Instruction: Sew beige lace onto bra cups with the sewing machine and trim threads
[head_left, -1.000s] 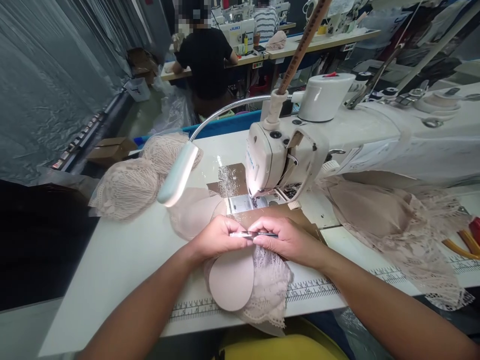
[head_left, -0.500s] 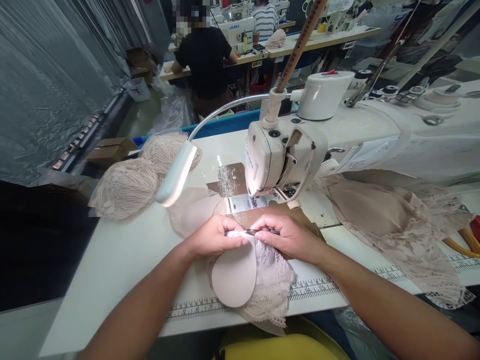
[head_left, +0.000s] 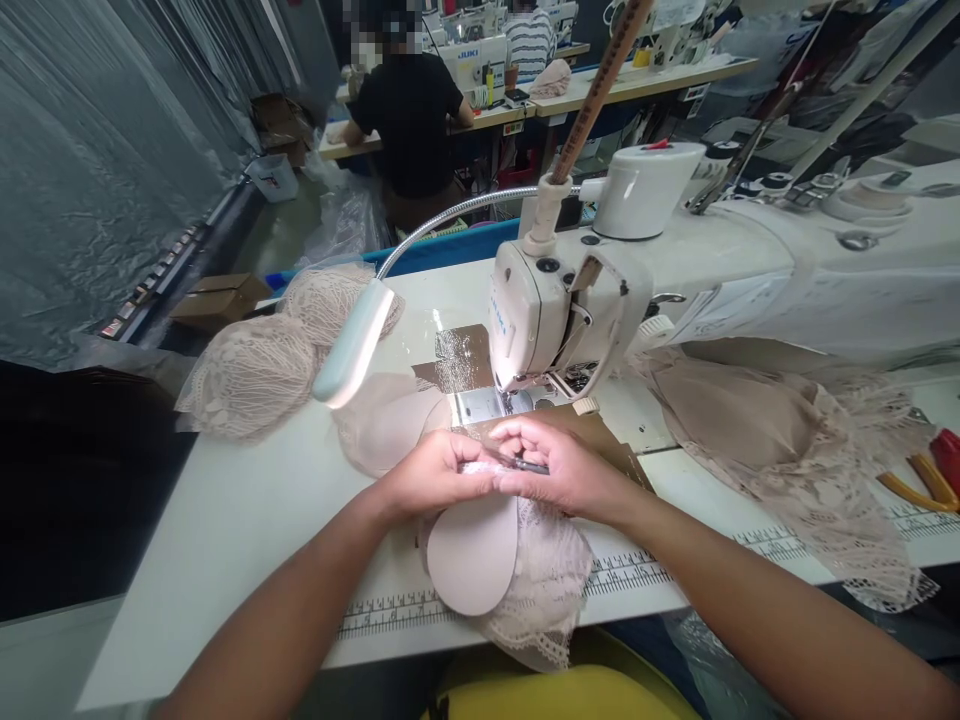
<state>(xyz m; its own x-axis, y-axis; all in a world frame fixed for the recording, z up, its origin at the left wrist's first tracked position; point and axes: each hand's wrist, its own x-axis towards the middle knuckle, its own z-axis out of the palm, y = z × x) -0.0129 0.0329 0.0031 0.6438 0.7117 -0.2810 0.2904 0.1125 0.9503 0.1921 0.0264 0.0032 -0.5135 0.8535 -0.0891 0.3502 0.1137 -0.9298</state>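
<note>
My left hand (head_left: 435, 472) pinches the top edge of a pale pink bra cup (head_left: 472, 555), which hangs rounded side down over the table's front edge. Lace fabric (head_left: 553, 575) spreads from the cup's right side. In my right hand (head_left: 559, 465) are small dark thread snips (head_left: 517, 462), their tip pointing left along the cup's upper edge. The right thumb presses close to the left thumb at that edge. Just beyond both hands stands the sewing machine's needle area (head_left: 506, 400), lit by a lamp (head_left: 352, 345).
Lace cups (head_left: 251, 375) lie at the table's left, with a sheer beige piece (head_left: 390, 420) beside my left hand. Right of the machine head (head_left: 540, 310) lies a beige lace garment (head_left: 750, 415). Orange-handled scissors (head_left: 930, 480) rest far right. A person in black (head_left: 409, 120) sits ahead.
My right hand has turned and lifted slightly, so the snips show more and sit slightly to the right. The cup and lace have shifted a little to the right.
</note>
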